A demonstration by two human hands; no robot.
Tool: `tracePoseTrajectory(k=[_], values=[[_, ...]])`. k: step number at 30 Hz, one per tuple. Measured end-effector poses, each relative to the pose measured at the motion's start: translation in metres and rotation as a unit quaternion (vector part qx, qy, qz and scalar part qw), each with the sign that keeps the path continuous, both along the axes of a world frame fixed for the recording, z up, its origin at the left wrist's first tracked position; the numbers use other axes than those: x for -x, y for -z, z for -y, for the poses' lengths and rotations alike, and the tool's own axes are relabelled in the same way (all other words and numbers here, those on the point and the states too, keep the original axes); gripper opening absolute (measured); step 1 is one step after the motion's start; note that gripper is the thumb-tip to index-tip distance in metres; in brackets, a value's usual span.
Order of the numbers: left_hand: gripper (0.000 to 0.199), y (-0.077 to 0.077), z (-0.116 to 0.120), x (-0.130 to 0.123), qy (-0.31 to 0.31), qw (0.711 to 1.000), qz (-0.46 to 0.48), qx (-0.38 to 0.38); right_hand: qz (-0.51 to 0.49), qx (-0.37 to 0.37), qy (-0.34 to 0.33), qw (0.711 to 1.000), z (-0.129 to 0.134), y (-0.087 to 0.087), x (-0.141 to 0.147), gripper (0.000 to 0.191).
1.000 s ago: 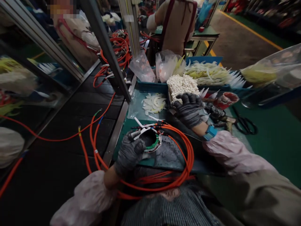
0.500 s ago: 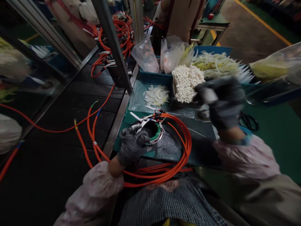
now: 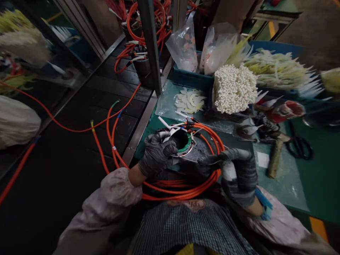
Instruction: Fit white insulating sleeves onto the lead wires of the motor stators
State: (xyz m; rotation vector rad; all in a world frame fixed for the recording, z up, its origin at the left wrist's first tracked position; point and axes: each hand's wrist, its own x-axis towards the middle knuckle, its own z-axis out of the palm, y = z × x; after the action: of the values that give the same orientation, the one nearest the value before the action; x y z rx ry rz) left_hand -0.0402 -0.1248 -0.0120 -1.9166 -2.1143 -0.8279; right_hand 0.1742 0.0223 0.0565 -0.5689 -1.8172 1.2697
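Observation:
A round motor stator with a green inner ring stands on the bench, white sleeves and orange leads rising from its top. My left hand, in a grey glove, is closed on its left rim, beside a white sleeve. To the right, my right hand is gloved too, with white tape round a finger. Its thumb and fingers are pinched together over the coiled orange cable; whatever lies between the fingertips is too small to make out.
Behind the stator are a bundle of thin white tubes, loose pale curved strips and blue trays of yellowish strips. Black scissors and a wooden-handled tool lie on the right. A metal post rises at the left.
My right hand has come down and towards me, from beside the white tube bundle to near the stator. My left hand has stayed at the stator. The view has shifted slightly.

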Motion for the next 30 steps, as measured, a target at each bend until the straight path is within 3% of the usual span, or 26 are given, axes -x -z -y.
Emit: tracePoseTrajectory(k=[4, 6, 9, 11, 15, 18, 21, 23, 26, 28, 30], values=[[0.031, -0.001, -0.001, -0.005, -0.030, 0.999, -0.008, -0.023, -0.039, -0.013, -0.004, 0.999, 0.013, -0.009, -0.002, 0.016], [0.029, -0.001, 0.000, -0.005, -0.028, 1.000, -0.001, 0.001, -0.026, -0.001, -0.053, 0.998, 0.017, -0.007, -0.009, 0.016], [0.025, -0.001, 0.001, -0.004, -0.017, 1.000, 0.001, 0.014, 0.038, 0.009, -0.196, 0.980, 0.020, 0.012, -0.014, 0.033], [0.024, -0.004, 0.002, -0.001, -0.007, 1.000, 0.002, -0.001, 0.090, -0.031, -0.238, 0.967, 0.018, 0.029, -0.007, 0.034], [0.020, -0.012, 0.001, 0.007, 0.030, 0.999, 0.038, -0.010, 0.131, -0.129, -0.144, 0.972, 0.005, 0.056, 0.020, 0.031], [0.013, -0.014, -0.001, 0.012, 0.051, 0.996, 0.078, 0.009, 0.177, -0.196, -0.104, 0.959, -0.003, 0.057, 0.038, 0.038], [0.024, -0.011, -0.002, 0.013, 0.036, 0.995, 0.094, 0.015, 0.215, -0.265, -0.108, 0.934, -0.003, 0.054, 0.049, 0.031], [0.033, -0.008, -0.002, 0.013, 0.026, 0.995, 0.092, 0.020, 0.190, -0.240, -0.124, 0.944, -0.002, 0.052, 0.053, 0.029], [0.023, -0.006, -0.002, 0.012, 0.043, 0.996, 0.082, 0.019, 0.113, -0.091, -0.122, 0.982, -0.005, 0.049, 0.054, 0.023], [0.019, -0.007, -0.002, 0.012, 0.050, 0.996, 0.073, 0.009, 0.083, 0.003, -0.158, 0.984, -0.009, 0.045, 0.053, 0.023], [0.023, -0.009, -0.003, 0.012, 0.049, 0.997, 0.067, -0.004, 0.085, 0.036, -0.213, 0.973, -0.012, 0.040, 0.053, 0.021]])
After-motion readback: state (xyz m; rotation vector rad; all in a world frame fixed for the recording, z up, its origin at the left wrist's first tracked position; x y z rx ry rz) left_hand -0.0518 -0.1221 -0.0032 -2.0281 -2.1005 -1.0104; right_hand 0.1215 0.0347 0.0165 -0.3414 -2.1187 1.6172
